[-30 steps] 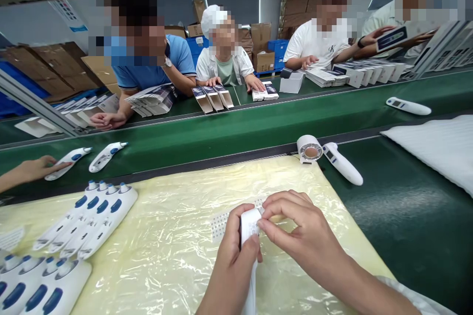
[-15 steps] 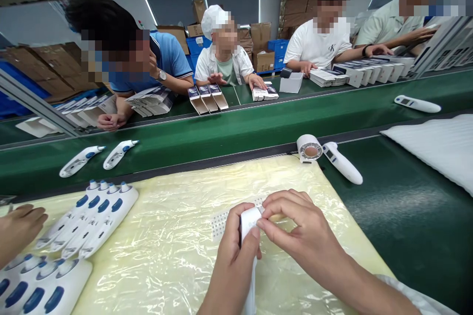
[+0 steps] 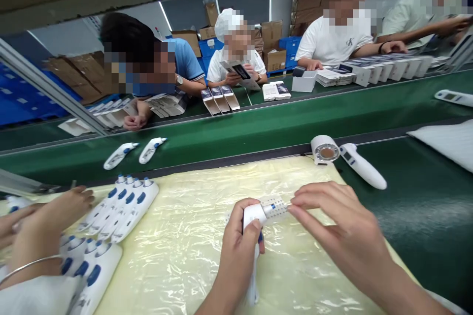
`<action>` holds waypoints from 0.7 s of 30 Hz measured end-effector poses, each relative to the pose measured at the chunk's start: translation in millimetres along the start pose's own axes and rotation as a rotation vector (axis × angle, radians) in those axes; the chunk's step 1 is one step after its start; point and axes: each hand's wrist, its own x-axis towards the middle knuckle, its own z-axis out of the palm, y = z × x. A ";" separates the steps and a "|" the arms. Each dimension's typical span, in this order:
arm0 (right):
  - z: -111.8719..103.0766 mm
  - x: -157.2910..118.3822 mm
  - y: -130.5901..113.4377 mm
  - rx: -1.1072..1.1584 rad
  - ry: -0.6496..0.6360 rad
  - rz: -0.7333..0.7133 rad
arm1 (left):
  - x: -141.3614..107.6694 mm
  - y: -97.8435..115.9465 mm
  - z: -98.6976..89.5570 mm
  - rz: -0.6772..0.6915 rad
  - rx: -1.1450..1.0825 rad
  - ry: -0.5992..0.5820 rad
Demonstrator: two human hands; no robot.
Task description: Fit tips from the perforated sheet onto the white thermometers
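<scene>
My left hand (image 3: pixel 234 251) is closed around a white handheld thermometer (image 3: pixel 253 275), whose head (image 3: pixel 254 214) points to the right. A white perforated strip (image 3: pixel 275 209) sticks out from that head. My right hand (image 3: pixel 340 229) pinches the strip's right end between its fingertips. Beside them, a co-worker's hands (image 3: pixel 48 221) reach over rows of white thermometers with blue buttons (image 3: pixel 121 211), which lie on a yellowish plastic sheet (image 3: pixel 185 266).
Two thermometers (image 3: pixel 120 156) lie on the green conveyor belt (image 3: pixel 236 150). A tape roll (image 3: pixel 325 150) and another thermometer (image 3: pixel 364 166) sit at right, near white foam sheeting (image 3: pixel 443 140). Across the belt, several people sit among cartons.
The view has shifted and tilted. The perforated strip now shows more, and my right hand has moved right along it. The co-worker's hands have come in over the thermometers at left.
</scene>
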 end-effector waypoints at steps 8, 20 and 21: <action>65.0 29.8 45.1 0.311 0.082 0.165 | 113.1 52.1 -34.4 0.109 -0.012 0.139; 86.0 25.9 74.7 0.225 0.036 0.095 | 308.5 65.2 -2.0 0.141 0.582 0.342; 87.0 26.5 74.9 0.221 0.029 0.092 | 312.9 64.6 -0.2 0.131 0.644 0.357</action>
